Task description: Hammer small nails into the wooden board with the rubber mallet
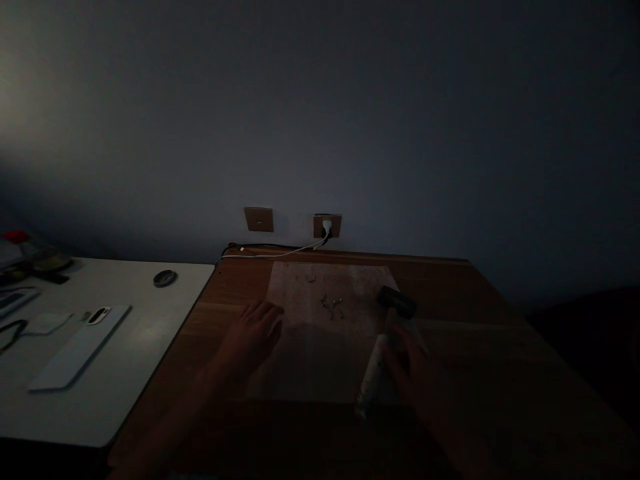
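A mallet (397, 302) with a dark head and a light, worn handle lies at a slant over the right part of a pale sheet or board (300, 360). My right hand (413, 367) has its thumb and fingers on the upper handle, just below the head; deep shadow hides part of the grip. My left hand (257, 333) rests at the left edge of the pale sheet, fingers loosely bent and nothing visible in them. Between the hands, several small metal pieces, which look like nails (333, 307), lie in a loose group.
The wooden table (210, 333) meets a wall with two socket plates; a white plug (327, 227) and cables run along the back edge. On the white table (150, 347) to the left lie a long white device (80, 350), a dark ring (165, 278) and other items. Light is dim.
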Demonstrator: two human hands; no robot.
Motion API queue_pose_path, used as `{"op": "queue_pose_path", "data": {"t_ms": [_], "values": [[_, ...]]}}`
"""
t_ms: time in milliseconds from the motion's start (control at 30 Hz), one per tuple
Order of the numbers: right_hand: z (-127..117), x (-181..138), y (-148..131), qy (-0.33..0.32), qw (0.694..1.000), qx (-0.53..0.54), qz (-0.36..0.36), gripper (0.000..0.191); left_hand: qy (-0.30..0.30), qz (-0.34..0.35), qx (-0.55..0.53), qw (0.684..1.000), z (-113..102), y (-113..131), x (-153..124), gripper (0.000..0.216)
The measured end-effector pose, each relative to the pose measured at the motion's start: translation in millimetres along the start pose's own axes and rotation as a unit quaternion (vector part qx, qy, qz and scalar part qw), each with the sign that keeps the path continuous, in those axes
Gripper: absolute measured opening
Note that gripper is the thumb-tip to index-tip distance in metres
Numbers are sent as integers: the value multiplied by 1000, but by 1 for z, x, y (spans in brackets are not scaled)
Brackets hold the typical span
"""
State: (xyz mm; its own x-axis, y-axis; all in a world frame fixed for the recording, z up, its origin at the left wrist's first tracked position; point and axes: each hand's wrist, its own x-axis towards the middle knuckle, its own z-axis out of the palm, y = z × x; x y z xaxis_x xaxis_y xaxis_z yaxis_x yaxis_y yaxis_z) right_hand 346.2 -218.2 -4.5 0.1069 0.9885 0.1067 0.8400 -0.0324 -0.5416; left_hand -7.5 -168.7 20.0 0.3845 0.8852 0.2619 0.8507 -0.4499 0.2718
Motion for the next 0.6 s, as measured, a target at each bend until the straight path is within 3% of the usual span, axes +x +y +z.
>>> {"op": "queue_pose_path", "data": {"t_ms": [67, 167, 333, 467, 600], "values": [[7, 14, -8, -46, 999, -10, 12, 58, -23, 34, 6, 999, 8, 1, 31, 28], [16, 30, -9, -64, 997, -32, 34, 54, -50, 41, 20, 998, 28, -5, 77, 29], [20, 31, 6, -20, 997, 60, 45, 46, -27, 9, 16, 999, 59, -10, 130, 24], [18, 26, 18, 40, 979, 180, 91, 74, -20, -43, -20, 999, 70, -6, 153, 20], [12, 30, 21, -10, 938, 292, 189, 92, -27, -61, -68, 995, 72, -7, 164, 13]]}}
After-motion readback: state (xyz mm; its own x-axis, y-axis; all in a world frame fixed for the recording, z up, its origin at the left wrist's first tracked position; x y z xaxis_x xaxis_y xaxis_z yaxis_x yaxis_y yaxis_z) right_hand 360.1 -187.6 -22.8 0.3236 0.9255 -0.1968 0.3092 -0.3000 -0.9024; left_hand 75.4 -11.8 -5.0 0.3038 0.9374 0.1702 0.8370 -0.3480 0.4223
